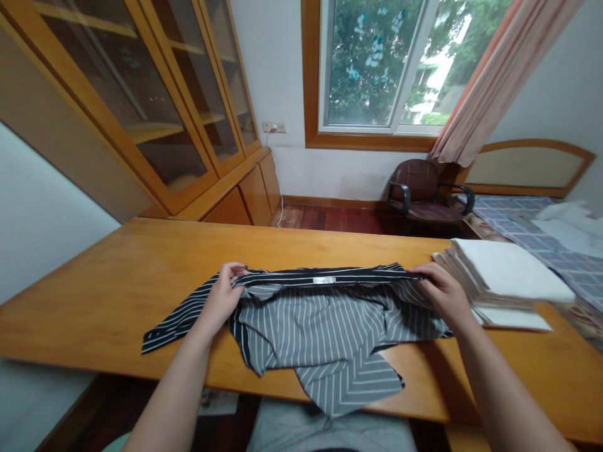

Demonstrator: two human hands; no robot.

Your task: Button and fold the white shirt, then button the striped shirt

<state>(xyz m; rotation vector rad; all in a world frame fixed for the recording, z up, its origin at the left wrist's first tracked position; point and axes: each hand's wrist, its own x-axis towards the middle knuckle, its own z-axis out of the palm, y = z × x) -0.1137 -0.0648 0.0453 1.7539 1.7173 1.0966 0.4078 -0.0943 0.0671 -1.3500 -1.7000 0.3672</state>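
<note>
Over the tabletop (85, 289), left hand (232, 276) and right hand (426, 275) pinch striped shirt (315, 326) by its band (282, 277); likely straightening, next move needs even tension.

Black, white-striped cloth shirt (325, 326) on yellow-brown wooden table (94, 295).
Top band (282, 277) pulled straight, white label (324, 280) showing; grey inside visible.

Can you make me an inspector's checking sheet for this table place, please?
Surface: wooden table, shiny in places.
Job's things: striped garment, bunched, one corner reaching the near edge.
Clutter: pile of white sheets on the right, edges uneven; material unclear.
Hands: left hand and right hand hold the garment's dark band.
Cables: white cable hanging from wall socket.
Surroundings: cabinet, window, curtain, chair, bed.
</note>
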